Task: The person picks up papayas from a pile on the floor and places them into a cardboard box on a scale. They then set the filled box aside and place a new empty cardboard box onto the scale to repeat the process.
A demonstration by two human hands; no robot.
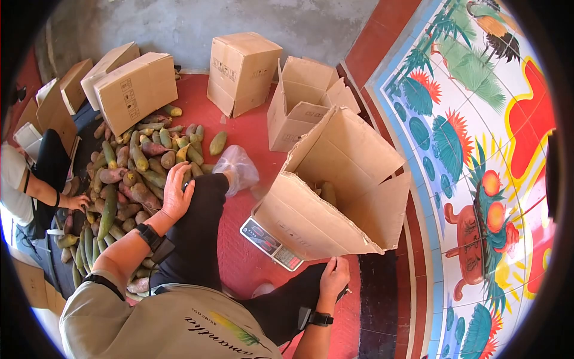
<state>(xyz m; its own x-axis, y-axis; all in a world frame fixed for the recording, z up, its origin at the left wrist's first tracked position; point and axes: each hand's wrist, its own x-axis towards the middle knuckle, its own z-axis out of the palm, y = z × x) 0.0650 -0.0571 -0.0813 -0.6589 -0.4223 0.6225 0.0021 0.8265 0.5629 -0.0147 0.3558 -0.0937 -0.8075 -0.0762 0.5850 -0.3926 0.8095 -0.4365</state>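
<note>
A carton (305, 218) overhanging the scale (261, 234) beneath it could tip if the right hand (334, 280), fingers curled together, nudges it; left hand's (176, 194) fingers parted.

Left hand (177, 194) at 9 o'clock of view, fingers extended, thumb spread; right hand (334, 279) at 5 o'clock, fingers curled, forearm below.

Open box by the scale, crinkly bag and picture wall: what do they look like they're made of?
The open box looks like matte corrugated cardboard: brown, with folded flaps. The bag seems to be thin, glossy plastic film, see-through and wrinkled. The picture wall looks like glazed ceramic tile, given its grid of joints and slight sheen, though printed panels are possible.
</note>
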